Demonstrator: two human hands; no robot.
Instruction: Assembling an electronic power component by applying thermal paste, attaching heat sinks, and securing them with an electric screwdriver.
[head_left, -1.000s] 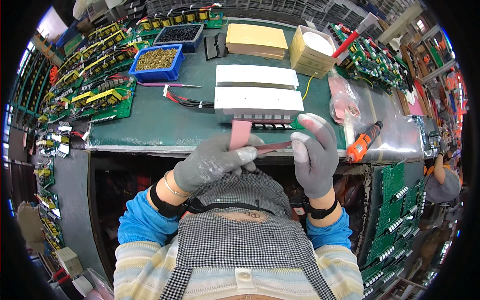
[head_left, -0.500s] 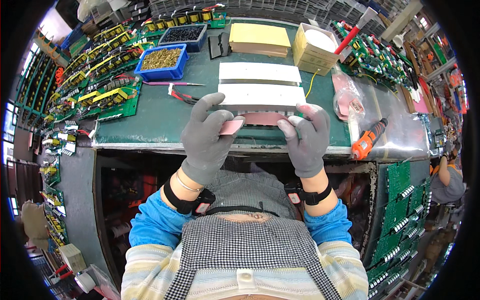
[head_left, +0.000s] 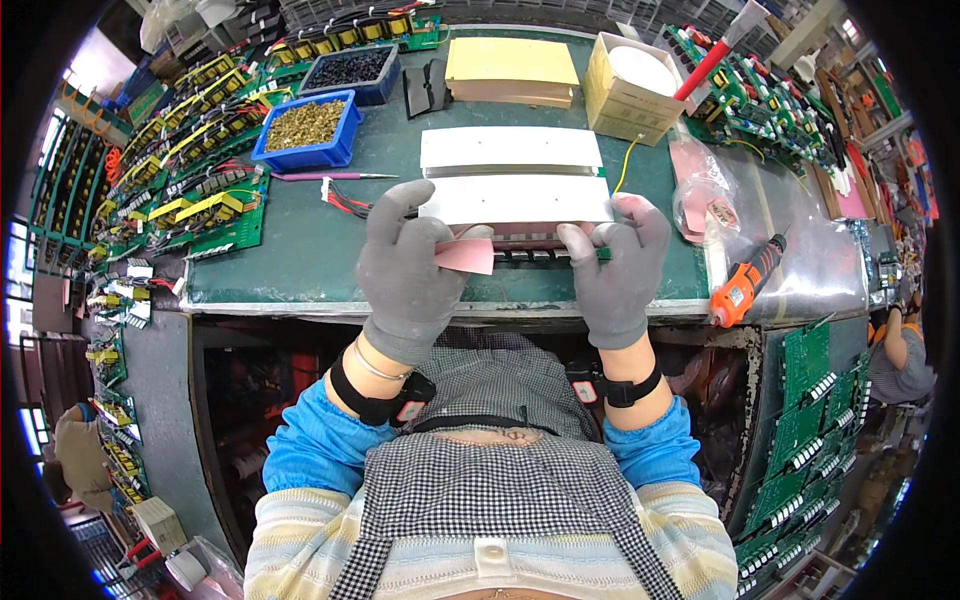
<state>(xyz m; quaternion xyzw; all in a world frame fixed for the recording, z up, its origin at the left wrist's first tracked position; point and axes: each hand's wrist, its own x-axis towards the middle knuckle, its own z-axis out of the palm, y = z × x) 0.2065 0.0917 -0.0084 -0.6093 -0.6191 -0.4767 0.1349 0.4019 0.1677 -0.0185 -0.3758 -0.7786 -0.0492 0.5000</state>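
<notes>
My left hand (head_left: 408, 265), in a grey glove, is closed with a pink paper slip (head_left: 466, 256) between its fingers. Its fingertips also rest at the near left corner of a white metal plate (head_left: 515, 201). Under the plate's near edge runs a pink strip (head_left: 525, 229), mostly covered. A green circuit board with dark connectors (head_left: 530, 256) shows just below it. My right hand (head_left: 622, 270), gloved too, has its thumb pressing the strip's right end and its index finger at the plate's right corner. A second white plate (head_left: 510, 150) lies directly behind.
Beyond the plates are a stack of yellow sheets (head_left: 512, 66) and a cardboard box (head_left: 630, 95). Blue trays of screws (head_left: 305, 133) and black parts (head_left: 350, 70) stand left. An orange electric screwdriver (head_left: 745, 285) lies right, near a plastic bag (head_left: 708, 200). Circuit boards (head_left: 195, 215) line the sides.
The pink strip between my hands has gone farther under the plate's near edge, exposing the connectors. The slip in my left hand has turned more into view. My right thumb has shifted slightly.
</notes>
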